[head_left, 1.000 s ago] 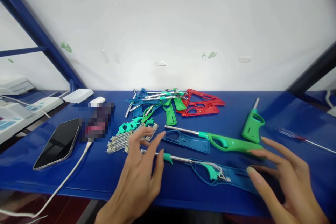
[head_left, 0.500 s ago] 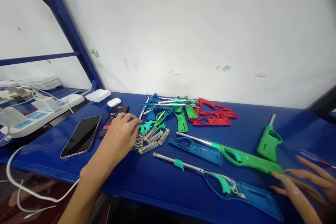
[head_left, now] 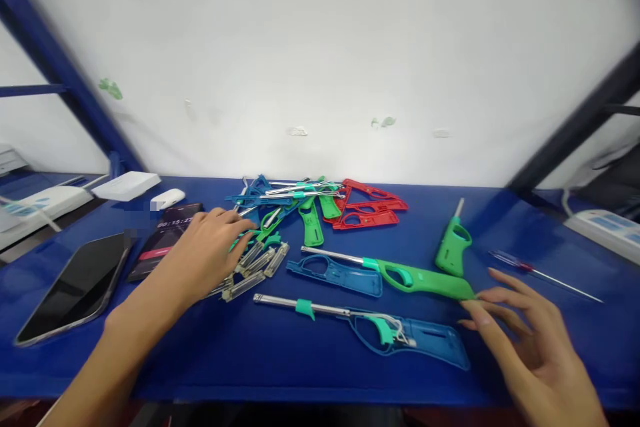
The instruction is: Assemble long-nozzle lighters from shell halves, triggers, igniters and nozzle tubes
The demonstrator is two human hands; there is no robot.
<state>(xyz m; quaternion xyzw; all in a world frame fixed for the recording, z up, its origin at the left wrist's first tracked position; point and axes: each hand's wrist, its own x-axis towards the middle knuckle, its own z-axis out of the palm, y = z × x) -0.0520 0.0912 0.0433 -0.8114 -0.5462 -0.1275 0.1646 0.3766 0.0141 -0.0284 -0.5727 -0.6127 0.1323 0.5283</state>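
Observation:
My left hand [head_left: 217, 247] hovers at the small teal parts and clear fuel tanks [head_left: 250, 270], fingers bent and apart, no object visible in it. My right hand [head_left: 535, 340] is spread beside the handle end of a long green lighter [head_left: 430, 282], fingertips close to it; whether they touch is unclear. Left of that lighter lies a blue shell half [head_left: 345, 275]. Nearer the front edge, a blue shell [head_left: 435, 340] holds a metal tube [head_left: 320, 308], a teal trigger [head_left: 383, 330] and white wires. A short green lighter [head_left: 453, 247] lies farther back.
Red shells [head_left: 367, 219] and a pile of green and blue shells with metal tubes [head_left: 300, 193] lie near the wall. A screwdriver [head_left: 550, 275] is at the right. Two phones [head_left: 75, 287], a white case [head_left: 169, 199] and a white box [head_left: 127, 185] are at left.
The view has swung to the right, so the table things appear farther left. The screwdriver and my right hand show more fully. My left hand stays near the clear tanks.

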